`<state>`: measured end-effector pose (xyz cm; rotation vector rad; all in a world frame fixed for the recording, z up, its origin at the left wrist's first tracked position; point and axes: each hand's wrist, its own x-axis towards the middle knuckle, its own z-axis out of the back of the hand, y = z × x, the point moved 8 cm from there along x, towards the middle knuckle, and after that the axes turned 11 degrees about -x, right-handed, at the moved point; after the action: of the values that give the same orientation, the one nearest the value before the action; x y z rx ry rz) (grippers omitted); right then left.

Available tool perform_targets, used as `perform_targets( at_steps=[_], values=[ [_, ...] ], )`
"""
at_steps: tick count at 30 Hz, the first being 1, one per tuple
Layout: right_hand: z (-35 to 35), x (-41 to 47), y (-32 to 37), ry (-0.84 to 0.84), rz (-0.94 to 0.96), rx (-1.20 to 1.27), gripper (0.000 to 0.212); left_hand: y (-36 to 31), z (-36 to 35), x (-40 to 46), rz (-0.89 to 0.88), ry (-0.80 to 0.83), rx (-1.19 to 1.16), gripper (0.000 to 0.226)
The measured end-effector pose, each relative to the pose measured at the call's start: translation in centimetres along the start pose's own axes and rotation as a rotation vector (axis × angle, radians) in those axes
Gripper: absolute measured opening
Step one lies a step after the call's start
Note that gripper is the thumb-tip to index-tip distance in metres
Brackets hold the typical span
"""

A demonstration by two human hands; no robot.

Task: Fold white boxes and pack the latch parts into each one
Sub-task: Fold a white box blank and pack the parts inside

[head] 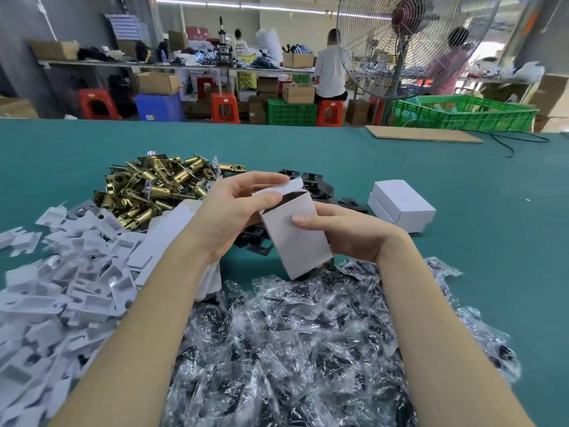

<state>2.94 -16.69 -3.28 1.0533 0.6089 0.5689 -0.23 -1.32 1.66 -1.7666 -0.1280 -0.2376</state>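
Crowding hands (277,220): latches (154,186), perhaps screw-bags (308,334).

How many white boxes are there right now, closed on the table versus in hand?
Closed boxes on table: 2
Box in hand: 1, end flap open, held by left hand and right hand
Total: 3

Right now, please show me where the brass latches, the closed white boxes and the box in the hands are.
brass latches (154,186), head view, middle of the pile.
closed white boxes (401,204), head view, top face.
box in the hands (295,238), head view, front panel.
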Motion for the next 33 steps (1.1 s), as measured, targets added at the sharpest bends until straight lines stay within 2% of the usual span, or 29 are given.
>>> perform_targets(
  at_steps=[11,15,22,27,33],
  values=[
    [1.0,-0.3,-0.1,-0.103,-0.055,-0.027,0.036,0.2,-0.7,0.2,-0.082,-0.009,0.173,0.027],
    [1.0,-0.5,0.0,-0.113,-0.068,-0.055,0.035,0.3,-0.6,0.4,-0.117,-0.072,0.173,0.022],
    [1.1,-0.5,0.2,-0.149,-0.103,-0.098,0.047,0.3,-0.5,0.1,-0.156,-0.182,0.223,0.023],
    [1.7,-1.0,0.7,-0.219,-0.106,-0.142,0.028,0.0,-0.3,0.2,-0.152,-0.135,0.236,0.030],
    [2.1,-1.1,0.4,-0.279,-0.133,-0.157,0.033,0.1,-0.5,0.4,-0.138,-0.051,0.285,0.039]
  ],
)
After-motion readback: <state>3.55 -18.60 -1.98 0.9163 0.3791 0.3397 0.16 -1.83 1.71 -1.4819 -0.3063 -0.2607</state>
